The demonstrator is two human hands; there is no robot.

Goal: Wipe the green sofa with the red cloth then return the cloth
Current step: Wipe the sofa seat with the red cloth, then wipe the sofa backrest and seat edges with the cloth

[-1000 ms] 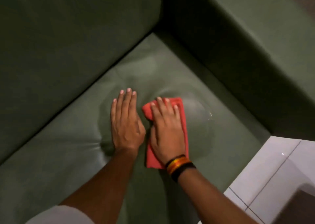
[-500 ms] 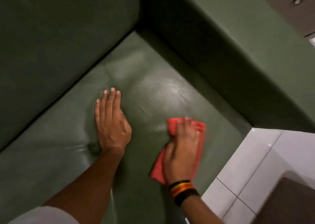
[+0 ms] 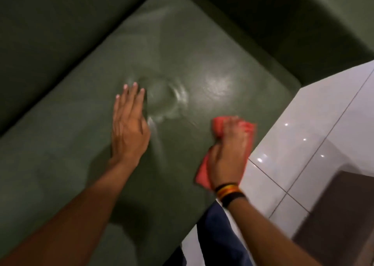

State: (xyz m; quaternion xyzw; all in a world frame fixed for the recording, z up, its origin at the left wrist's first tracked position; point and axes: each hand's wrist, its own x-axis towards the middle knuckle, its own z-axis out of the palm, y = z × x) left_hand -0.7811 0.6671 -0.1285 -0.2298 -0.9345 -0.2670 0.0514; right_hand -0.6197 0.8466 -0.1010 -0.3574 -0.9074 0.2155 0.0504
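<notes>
The green sofa [image 3: 202,49] fills most of the head view, its shiny seat cushion running from upper right to lower left. My left hand [image 3: 129,128] lies flat on the seat, fingers together and stretched out. The red cloth [image 3: 203,168] sits at the seat's front right edge, next to the floor. My right hand [image 3: 227,156] presses down on it with bent fingers, so only the cloth's top and lower left corners show. Striped bands circle my right wrist. The frame is blurred by motion.
The sofa's backrest [image 3: 50,43] rises at the upper left and its armrest [image 3: 303,19] at the upper right. White floor tiles [image 3: 313,124] lie to the right of the seat edge. A dark brown object [image 3: 340,215] stands at the lower right. My blue trouser leg [image 3: 218,235] shows below the seat.
My right hand has slid the red cloth from beside my left hand to the seat's front right edge. My left hand has stayed flat on the seat.
</notes>
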